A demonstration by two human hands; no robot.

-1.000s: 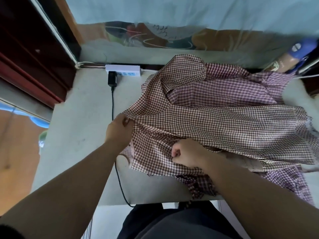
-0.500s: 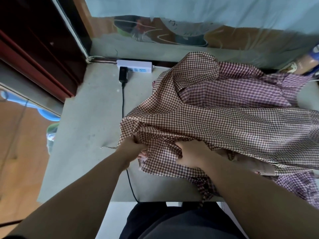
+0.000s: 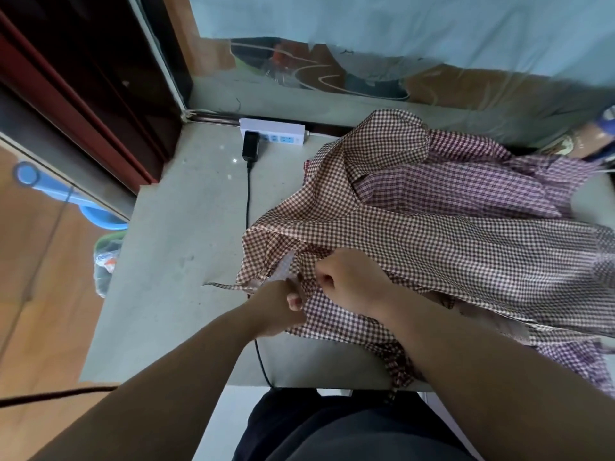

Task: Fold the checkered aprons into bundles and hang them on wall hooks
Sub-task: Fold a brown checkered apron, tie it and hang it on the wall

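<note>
A brown-and-white checkered apron (image 3: 416,234) lies crumpled across the grey table (image 3: 186,247), on top of a purple checkered apron (image 3: 466,188) that shows behind it and at the right front corner. My left hand (image 3: 278,306) pinches the brown apron's near left edge, thumb on the cloth. My right hand (image 3: 349,277) is closed on a fold of the same apron just to the right, almost touching the left hand. A thin apron tie (image 3: 226,287) trails left on the table. No wall hooks are in view.
A white power strip (image 3: 276,134) sits at the table's back edge with a black plug (image 3: 250,148); its cable (image 3: 248,201) runs forward under the apron and off the front edge. A blue dustpan handle (image 3: 50,188) and a bag (image 3: 106,261) lie on the floor left.
My left hand has slid from the apron's left corner toward me and right, meeting the right hand. The apron's left edge has bunched up, and the view has shifted left.
</note>
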